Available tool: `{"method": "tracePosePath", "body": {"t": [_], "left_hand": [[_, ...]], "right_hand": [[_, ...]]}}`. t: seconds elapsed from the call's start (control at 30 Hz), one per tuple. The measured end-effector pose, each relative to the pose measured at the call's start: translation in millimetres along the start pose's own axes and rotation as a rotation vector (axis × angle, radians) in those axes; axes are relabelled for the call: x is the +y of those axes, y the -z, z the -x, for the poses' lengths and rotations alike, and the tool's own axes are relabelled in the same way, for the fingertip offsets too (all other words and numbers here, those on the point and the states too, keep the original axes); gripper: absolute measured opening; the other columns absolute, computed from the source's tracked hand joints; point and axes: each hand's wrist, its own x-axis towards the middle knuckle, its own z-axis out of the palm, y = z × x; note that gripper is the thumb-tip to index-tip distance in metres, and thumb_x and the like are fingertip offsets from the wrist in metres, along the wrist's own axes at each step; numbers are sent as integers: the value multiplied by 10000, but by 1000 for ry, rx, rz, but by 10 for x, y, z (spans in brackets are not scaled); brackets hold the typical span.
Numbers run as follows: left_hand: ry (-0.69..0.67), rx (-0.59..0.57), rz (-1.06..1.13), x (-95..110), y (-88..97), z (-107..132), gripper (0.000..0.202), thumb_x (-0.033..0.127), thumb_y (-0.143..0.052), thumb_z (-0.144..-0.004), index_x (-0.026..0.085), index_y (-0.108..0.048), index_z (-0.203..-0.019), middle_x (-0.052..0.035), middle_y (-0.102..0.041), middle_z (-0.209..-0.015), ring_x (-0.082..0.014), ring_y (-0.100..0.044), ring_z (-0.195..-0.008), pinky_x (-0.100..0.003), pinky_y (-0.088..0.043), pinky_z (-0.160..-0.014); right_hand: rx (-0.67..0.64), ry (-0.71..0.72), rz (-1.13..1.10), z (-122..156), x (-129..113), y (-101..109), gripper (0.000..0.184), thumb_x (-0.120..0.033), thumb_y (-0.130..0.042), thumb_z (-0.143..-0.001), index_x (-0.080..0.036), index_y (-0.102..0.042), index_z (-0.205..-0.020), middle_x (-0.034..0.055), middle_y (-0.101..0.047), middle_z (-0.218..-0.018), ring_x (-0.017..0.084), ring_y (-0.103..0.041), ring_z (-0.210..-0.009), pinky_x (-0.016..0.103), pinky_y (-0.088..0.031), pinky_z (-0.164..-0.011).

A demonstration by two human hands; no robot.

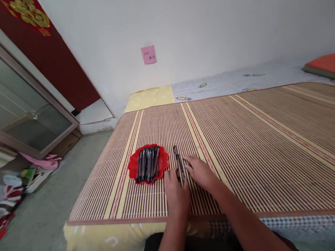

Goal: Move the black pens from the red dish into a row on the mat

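A dark pen (177, 155) lies lengthwise on the striped mat, between my two hands. My left hand (177, 192) is closed, with thumb and fingers at the pen's near end. Just right of the pen, my right hand (200, 172) has its fingers curled, and a small dark piece shows between them, too small to name. To the left of my hands, a red scalloped plate (132, 167) holds several dark pens (147, 163) lying side by side.
The striped mat (246, 165) covers a bed with a yellow blanket (106, 238) along its front edge. An orange folded cloth (329, 64) lies at the far right. A pink note (148, 54) is stuck on the wall. Clothes (44, 162) lie on the floor at left.
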Motion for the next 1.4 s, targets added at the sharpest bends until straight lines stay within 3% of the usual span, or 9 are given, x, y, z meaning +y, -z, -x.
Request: {"method": "tracePosePath", "body": {"t": [0.13, 0.33, 0.5, 0.63, 0.9, 1.07, 1.13, 1.23, 1.4], "left_hand": [[34, -72, -26, -6, -27, 4, 407, 84, -597, -812, 169, -534, -1205, -125, -502, -1207, -278, -545, -1145, -438, -456, -1004], [18, -67, -27, -45, -66, 4, 421, 69, -573, -816, 155, -535, -1226, -146, -503, -1252, -300, -486, -1254, -443, -433, -1043], [10, -73, 6, -19, -48, -5, 331, 57, -542, -825, 166, -574, -1136, -114, -539, -1139, -248, -569, -1085, -403, -475, -976], [-8, -48, 8, -15, -45, -18, 317, 70, -546, -831, 163, -578, -1133, -111, -546, -1103, -243, -580, -1056, -393, -483, -953], [-162, 150, 27, 37, -25, 16, 119, 151, -530, -903, 175, -594, -1000, -73, -608, -918, -224, -601, -918, -360, -500, -840], [-299, 217, 116, 61, 199, -50, 123, 169, -503, -941, 191, -607, -1003, -44, -622, -864, -166, -603, -815, -278, -490, -761], [-290, 286, 70, 7, 377, -147, 115, 189, -511, -941, 188, -613, -994, -49, -618, -873, -167, -605, -816, -281, -491, -758], [-202, 367, -140, -119, 618, -352, 112, 204, -536, -916, 172, -632, -961, -72, -608, -904, -208, -606, -859, -337, -498, -797], [-114, 239, -448, -251, 678, -676, 177, 256, -610, -854, 161, -689, -981, -107, -583, -960, -271, -590, -918, -391, -505, -798]], "right_hand": [[-13, -19, 16, -231, 0, 19, 464, -92, -395, -921, -169, -540, -1355, 144, -590, -1272, 215, -592, -1127, 314, -417, -966], [-86, -30, 37, -385, -40, 35, 442, -146, -459, -928, -235, -549, -1352, 128, -584, -1209, 224, -629, -1005, 319, -433, -897], [-91, -33, 115, -352, -71, 51, 441, -130, -403, -935, -208, -563, -1339, 137, -557, -1200, 220, -642, -948, 304, -445, -829], [-74, -38, 117, -332, -86, 48, 450, -120, -389, -931, -207, -565, -1335, 136, -554, -1201, 218, -643, -944, 299, -453, -807], [65, 13, -123, -206, 35, 16, 371, -145, -453, -892, -143, -620, -1223, 127, -616, -1220, 211, -591, -1118, 319, -439, -972], [171, 24, -402, 94, 170, 120, 340, -315, -489, -882, -159, -659, -1133, 109, -710, -1039, 228, -662, -930, 350, -511, -838], [220, -40, -484, 181, 262, 137, 372, -371, -482, -873, -143, -667, -1101, 110, -723, -931, 235, -674, -824, 350, -527, -748], [264, -75, -541, 216, 390, 124, 351, -370, -483, -851, -141, -677, -1033, 106, -726, -877, 235, -684, -805, 344, -532, -742], [258, -60, -566, 120, 471, 105, 291, -330, -493, -846, -156, -674, -992, 105, -737, -930, 218, -696, -858, 317, -535, -763]]}}
